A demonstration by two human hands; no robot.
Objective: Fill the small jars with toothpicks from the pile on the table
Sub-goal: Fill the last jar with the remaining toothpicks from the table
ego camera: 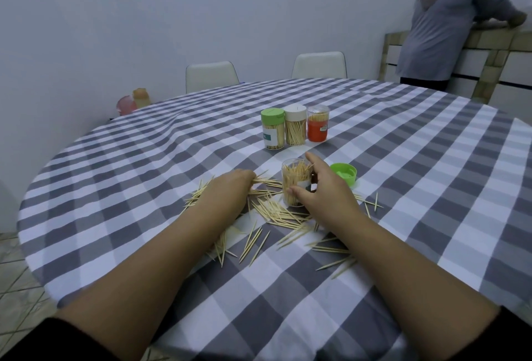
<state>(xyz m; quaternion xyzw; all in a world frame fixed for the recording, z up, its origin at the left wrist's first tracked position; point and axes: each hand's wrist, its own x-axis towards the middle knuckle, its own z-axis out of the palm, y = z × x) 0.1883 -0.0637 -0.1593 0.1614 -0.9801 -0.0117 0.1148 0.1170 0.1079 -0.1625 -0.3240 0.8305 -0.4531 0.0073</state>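
Note:
An open clear jar (295, 180), packed with upright toothpicks, stands in the middle of the checked table. My right hand (322, 188) grips its side, thumb in front and fingers round the back. My left hand (230, 188) lies knuckles-up on the scattered toothpick pile (276, 214), fingers curled down onto a bunch of toothpicks at its far edge. The jar's green lid (344, 174) lies just right of the jar. Three closed, filled jars stand further back: a green-lidded jar (272, 129), a white-lidded jar (295, 124) and an orange-labelled jar (318, 123).
Loose toothpicks reach toward the near table edge (331, 251). Two white chairs (211, 75) stand behind the table. Plastic containers (132, 100) sit at the far left edge. A person in grey (449, 21) leans on a counter at the back right.

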